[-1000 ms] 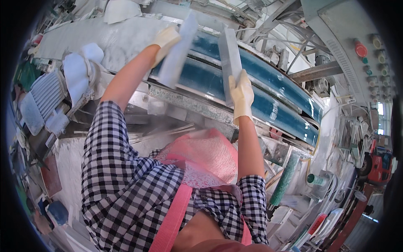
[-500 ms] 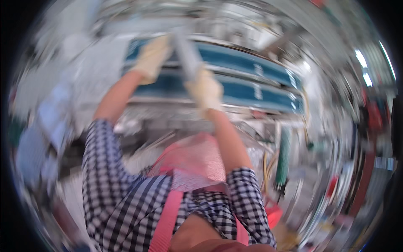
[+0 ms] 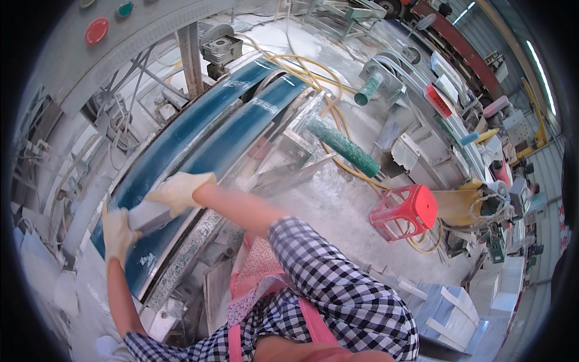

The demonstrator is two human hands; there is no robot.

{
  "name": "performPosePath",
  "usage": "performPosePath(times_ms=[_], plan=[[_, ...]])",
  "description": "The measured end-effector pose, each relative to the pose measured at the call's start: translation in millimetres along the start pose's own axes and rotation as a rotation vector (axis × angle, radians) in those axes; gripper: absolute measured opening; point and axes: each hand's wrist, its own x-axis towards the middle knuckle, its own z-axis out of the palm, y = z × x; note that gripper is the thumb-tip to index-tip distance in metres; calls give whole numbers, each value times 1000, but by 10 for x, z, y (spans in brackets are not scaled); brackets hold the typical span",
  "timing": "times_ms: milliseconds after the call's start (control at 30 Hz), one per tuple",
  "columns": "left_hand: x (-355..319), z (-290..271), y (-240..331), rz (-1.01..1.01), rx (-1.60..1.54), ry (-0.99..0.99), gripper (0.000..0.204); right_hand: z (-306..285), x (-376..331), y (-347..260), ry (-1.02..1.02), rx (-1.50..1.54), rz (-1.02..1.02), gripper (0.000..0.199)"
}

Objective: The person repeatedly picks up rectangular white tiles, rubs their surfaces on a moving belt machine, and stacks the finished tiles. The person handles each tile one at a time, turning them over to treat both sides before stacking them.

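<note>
A grey rectangular slab (image 3: 148, 217) lies between my two hands, low over the near end of the blue belts (image 3: 211, 145). My left hand (image 3: 119, 234), in a pale work glove, is closed on its left end. The other end is in the grip of my gloved right hand (image 3: 180, 193). My fingers partly hide both ends of the slab. Whether it rests on the belts or hangs just above them, I cannot tell. The belts run side by side away from me, dusty with pale powder.
A control panel with a red button (image 3: 96, 31) is at the upper left. Green rollers (image 3: 344, 146) stick out right of the belts. A red plastic stool (image 3: 405, 211) stands on the dusty floor, near yellow hoses (image 3: 362, 175). Stacked pale slabs (image 3: 446, 317) are at the lower right.
My view has turned right, so the belts now slant across the left side. My hands keep hold of the slab, which has gone from steeply tilted to lying lower and flatter.
</note>
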Motion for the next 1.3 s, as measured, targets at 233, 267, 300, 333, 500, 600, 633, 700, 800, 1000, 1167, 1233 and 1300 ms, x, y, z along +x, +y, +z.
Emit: performPosePath(times_ms=[233,267,300,333,500,600,633,700,800,1000,1167,1233,1300], plan=[[-617,60,129,-302,-498,8,60,-160,43,184,-57,-80,-163,91],[-741,108,28,-349,-628,69,60,-132,-20,193,6,-97,-155,94],[-914,143,-90,-387,-759,155,60,-98,-108,226,116,-101,-176,98],[-1049,199,-181,-425,-890,243,60,-50,-202,270,224,-44,-113,102],[-1275,665,-164,-344,-775,293,54,435,-510,400,493,793,285,119],[-1214,913,25,-505,-1527,441,55,704,-489,372,424,922,475,120],[-1202,976,81,-549,-1613,464,55,762,-476,366,469,991,499,120],[-1177,1036,129,-587,-1622,480,56,811,-455,380,543,1065,569,117],[-1163,1009,120,-492,-1241,479,59,771,-461,458,420,854,517,113],[-1196,831,116,-429,-1378,335,67,719,-486,546,440,849,471,109],[-1246,905,65,-325,-1364,260,76,646,-542,636,429,554,311,105],[-1225,1060,7,-509,-1146,184,66,603,-544,699,408,459,272,105],[-1201,1253,-38,-505,-969,349,45,571,-531,746,337,426,286,105]])
